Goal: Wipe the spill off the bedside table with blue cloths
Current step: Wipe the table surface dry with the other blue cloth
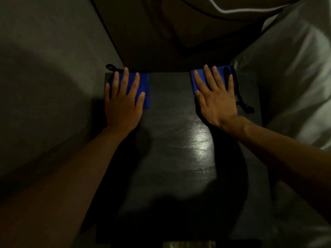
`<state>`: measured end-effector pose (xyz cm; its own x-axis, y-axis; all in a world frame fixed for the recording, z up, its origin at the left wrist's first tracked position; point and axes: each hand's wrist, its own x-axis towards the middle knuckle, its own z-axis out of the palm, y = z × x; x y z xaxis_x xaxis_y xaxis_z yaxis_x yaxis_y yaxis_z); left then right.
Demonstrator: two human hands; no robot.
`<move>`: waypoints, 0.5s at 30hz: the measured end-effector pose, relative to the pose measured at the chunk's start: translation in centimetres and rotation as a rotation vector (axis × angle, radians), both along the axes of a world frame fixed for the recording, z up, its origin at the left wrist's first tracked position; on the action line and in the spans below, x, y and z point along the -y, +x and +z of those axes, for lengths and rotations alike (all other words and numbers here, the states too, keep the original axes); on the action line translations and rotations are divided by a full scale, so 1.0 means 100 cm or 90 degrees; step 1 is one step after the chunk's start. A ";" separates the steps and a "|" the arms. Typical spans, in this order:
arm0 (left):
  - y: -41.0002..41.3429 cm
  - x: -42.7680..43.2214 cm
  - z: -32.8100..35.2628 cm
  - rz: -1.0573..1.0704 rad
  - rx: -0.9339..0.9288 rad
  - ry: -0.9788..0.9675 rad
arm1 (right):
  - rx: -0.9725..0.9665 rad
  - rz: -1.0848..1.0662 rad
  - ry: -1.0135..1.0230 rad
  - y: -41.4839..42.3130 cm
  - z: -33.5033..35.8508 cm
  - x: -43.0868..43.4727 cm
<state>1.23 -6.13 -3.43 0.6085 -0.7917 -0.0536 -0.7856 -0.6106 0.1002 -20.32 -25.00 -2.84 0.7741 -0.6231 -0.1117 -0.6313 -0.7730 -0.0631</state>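
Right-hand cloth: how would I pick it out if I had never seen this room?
Find the dark table, then its far corner next to the white bedding. A blue cloth lies there, flat under the right hand. The other cloth sits at the opposite far corner, by the grey wall.
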 end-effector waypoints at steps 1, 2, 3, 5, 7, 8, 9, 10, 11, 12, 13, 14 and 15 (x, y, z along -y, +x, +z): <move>0.000 0.000 0.000 0.002 -0.001 0.001 | 0.003 -0.007 0.000 -0.005 0.000 0.003; 0.000 0.000 0.001 0.004 -0.003 0.005 | 0.006 -0.012 -0.001 -0.009 0.000 0.006; 0.000 0.000 0.002 0.006 -0.006 0.009 | 0.008 -0.017 -0.001 -0.014 0.000 0.009; 0.000 0.001 0.003 0.009 -0.012 0.017 | 0.006 -0.020 0.002 -0.022 0.001 0.016; -0.001 0.002 0.005 0.010 -0.016 0.022 | 0.000 -0.026 0.007 -0.032 0.002 0.022; -0.001 0.002 0.005 0.010 -0.016 0.024 | -0.004 -0.033 0.007 -0.037 0.003 0.025; -0.002 0.003 0.006 0.011 -0.017 0.026 | -0.007 -0.042 0.006 -0.042 0.003 0.027; -0.002 0.003 0.006 0.013 -0.017 0.030 | -0.008 -0.052 0.004 -0.046 0.003 0.028; -0.002 0.003 0.006 0.016 -0.016 0.035 | -0.008 -0.062 0.004 -0.050 0.003 0.028; -0.002 0.003 0.007 0.018 -0.016 0.040 | -0.008 -0.074 0.005 -0.053 0.003 0.028; -0.003 0.004 0.008 0.018 -0.017 0.041 | -0.006 -0.088 0.006 -0.056 0.002 0.026; -0.004 0.003 0.009 0.018 -0.018 0.039 | -0.002 -0.104 0.008 -0.058 0.002 0.024; -0.005 0.003 0.010 0.018 -0.018 0.033 | 0.003 -0.120 0.010 -0.059 0.001 0.022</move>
<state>0.73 -6.41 -2.45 0.6284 -0.7699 -0.1111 -0.7651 -0.6375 0.0902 -26.18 -27.18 -2.69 0.6439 -0.7557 -0.1194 -0.7649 -0.6396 -0.0767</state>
